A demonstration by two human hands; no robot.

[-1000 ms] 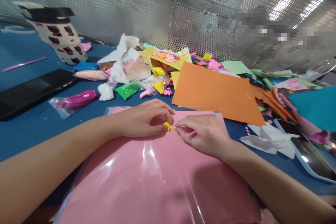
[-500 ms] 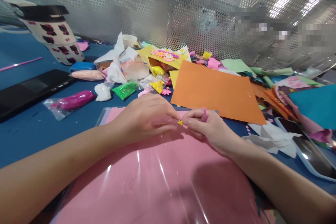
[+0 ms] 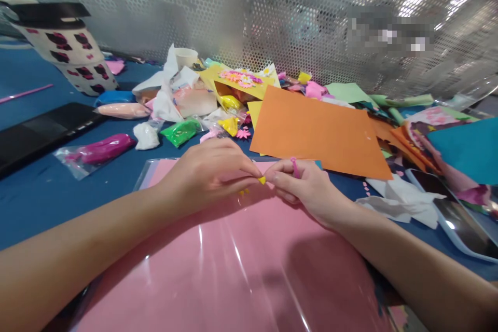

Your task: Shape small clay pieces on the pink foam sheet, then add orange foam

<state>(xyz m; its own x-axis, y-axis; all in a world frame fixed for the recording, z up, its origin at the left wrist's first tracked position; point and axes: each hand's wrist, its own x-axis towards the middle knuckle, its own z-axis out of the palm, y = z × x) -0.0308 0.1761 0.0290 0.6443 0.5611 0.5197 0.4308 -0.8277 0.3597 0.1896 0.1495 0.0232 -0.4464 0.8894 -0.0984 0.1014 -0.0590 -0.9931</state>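
A small yellow piece (image 3: 262, 180) is pinched at the fingertips of my left hand (image 3: 213, 168), above a pink sheet (image 3: 218, 264) under clear plastic. My right hand (image 3: 301, 181), with a pink ring on one finger, has its thumb and index finger pressed together at the right side of that piece. Whether the right fingertips also grip it is hard to tell. Tiny yellow bits (image 3: 244, 192) lie on the sheet just below my left fingers.
Orange paper (image 3: 319, 132) lies behind my right hand. Bagged clay in green (image 3: 181, 132) and magenta (image 3: 105, 149), a black device (image 3: 42, 132) and a patterned cup (image 3: 80, 57) stand left. Tissue (image 3: 402, 199) and a phone (image 3: 462, 223) lie right. Perforated metal (image 3: 218, 10) rises behind.
My left thumb has closed toward the index finger at the yellow piece. Tiny yellow bits now show below the left hand. The view has shifted slightly.
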